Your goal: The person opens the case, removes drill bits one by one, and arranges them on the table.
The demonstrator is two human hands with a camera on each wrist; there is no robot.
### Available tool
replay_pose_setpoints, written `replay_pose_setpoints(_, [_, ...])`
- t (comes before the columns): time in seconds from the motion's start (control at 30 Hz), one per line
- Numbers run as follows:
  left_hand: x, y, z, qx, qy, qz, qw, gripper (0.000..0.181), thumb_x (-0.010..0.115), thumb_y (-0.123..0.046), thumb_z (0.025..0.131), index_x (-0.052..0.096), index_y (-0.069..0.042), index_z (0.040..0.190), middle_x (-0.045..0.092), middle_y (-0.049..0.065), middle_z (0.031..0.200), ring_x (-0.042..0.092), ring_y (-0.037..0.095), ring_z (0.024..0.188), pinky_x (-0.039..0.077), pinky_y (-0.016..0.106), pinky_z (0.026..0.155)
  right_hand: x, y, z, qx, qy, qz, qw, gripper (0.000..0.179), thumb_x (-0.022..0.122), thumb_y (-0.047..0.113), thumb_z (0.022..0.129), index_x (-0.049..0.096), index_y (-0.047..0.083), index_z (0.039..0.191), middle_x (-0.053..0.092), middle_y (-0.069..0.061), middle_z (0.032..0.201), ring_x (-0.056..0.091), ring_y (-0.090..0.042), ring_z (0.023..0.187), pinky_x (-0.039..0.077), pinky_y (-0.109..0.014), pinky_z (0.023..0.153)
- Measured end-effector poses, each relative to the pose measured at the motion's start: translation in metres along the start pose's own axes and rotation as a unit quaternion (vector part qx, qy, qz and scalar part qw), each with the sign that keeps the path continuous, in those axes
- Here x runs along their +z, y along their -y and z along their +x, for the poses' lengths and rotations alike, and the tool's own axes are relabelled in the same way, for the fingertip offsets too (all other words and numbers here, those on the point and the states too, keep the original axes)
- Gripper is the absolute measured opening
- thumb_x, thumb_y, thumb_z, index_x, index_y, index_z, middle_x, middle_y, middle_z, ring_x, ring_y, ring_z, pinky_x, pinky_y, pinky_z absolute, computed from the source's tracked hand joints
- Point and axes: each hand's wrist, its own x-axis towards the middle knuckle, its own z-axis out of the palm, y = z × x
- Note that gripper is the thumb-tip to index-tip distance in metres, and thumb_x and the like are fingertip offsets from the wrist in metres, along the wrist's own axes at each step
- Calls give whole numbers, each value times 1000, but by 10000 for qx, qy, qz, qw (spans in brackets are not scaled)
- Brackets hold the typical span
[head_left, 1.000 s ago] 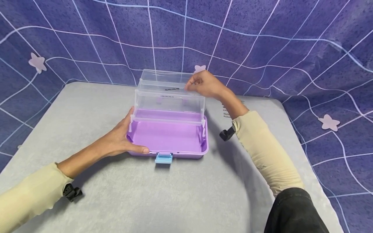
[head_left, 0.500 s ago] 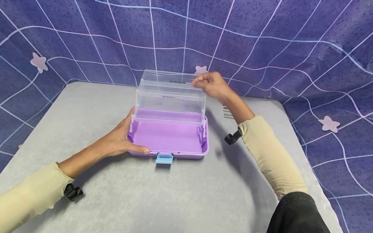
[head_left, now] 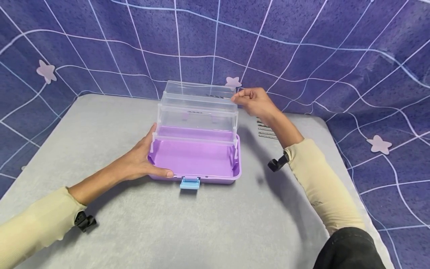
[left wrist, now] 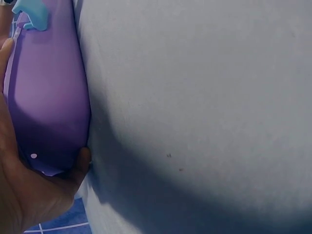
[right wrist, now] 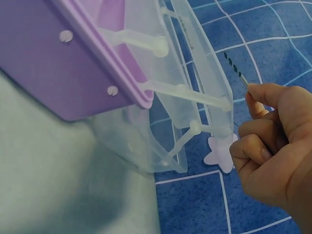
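An open purple storage box (head_left: 195,160) with stacked clear trays (head_left: 201,119) stands on the table. My left hand (head_left: 139,157) grips its left end, thumb on the front rim and fingers along the side; in the left wrist view a finger reaches round the lower corner. Between thumb and index finger, my right hand (head_left: 256,102) pinches a drill bit (right wrist: 233,64) by its plain end, the fluted end pointing left. It is held at the top tray's right end, touching nothing else in the right wrist view. A second drill bit (head_left: 196,112) lies in a clear tray.
Several drill bits (head_left: 267,133) lie in a row on the grey table (head_left: 215,224), partly hidden beneath the right forearm. A light-blue latch (head_left: 190,183) hangs from the box front. Close behind the box rises a blue patterned cloth (head_left: 201,37).
My right hand has drawn to the right with the drill bit, from above the trays to their right end. More of the bits on the table show. My left hand keeps its hold.
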Motion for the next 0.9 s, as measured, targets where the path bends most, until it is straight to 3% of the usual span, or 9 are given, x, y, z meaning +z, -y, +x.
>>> replay_pose_setpoints(0.1, [0,0,0,2,11,-26,10000,162,113,-22,66,0,-44,181,46,6,171,67,36,136,54,61,117,-3,-2,-3,39,7,-64,10000,14,77,20,106,83,11,115,76,10,90,56,-9,83,45,-24,75])
replay_pose_setpoints(0.2, [-1,-1,-1,-92,8,36,10000,164,113,-24,67,-4,-41,181,43,7,174,66,36,137,51,61,120,-6,-4,-6,22,-23,-62,10000,16,77,20,106,83,9,117,67,13,76,50,-6,69,40,-24,65])
replay_pose_setpoints(0.4, [-1,-1,0,-147,17,66,9999,166,113,-25,67,-6,-40,182,39,9,177,66,37,137,50,62,122,-18,-7,-16,-102,-31,221,9997,9,76,17,106,83,12,108,50,14,61,39,-2,53,30,-21,49])
replay_pose_setpoints(0.67, [-1,1,-2,-246,16,207,9995,170,113,-28,67,-12,-38,181,27,13,185,64,40,142,46,68,126,-35,-11,-26,11,-102,371,9993,8,76,18,106,83,13,105,50,14,61,38,-2,54,31,-20,49])
replay_pose_setpoints(0.9, [-1,0,-2,-226,48,253,9994,169,113,-30,68,-13,-38,181,27,14,185,62,41,144,42,70,129,-48,-21,-39,119,-250,170,9995,8,76,20,106,83,18,103,52,15,65,41,-1,59,34,-21,52])
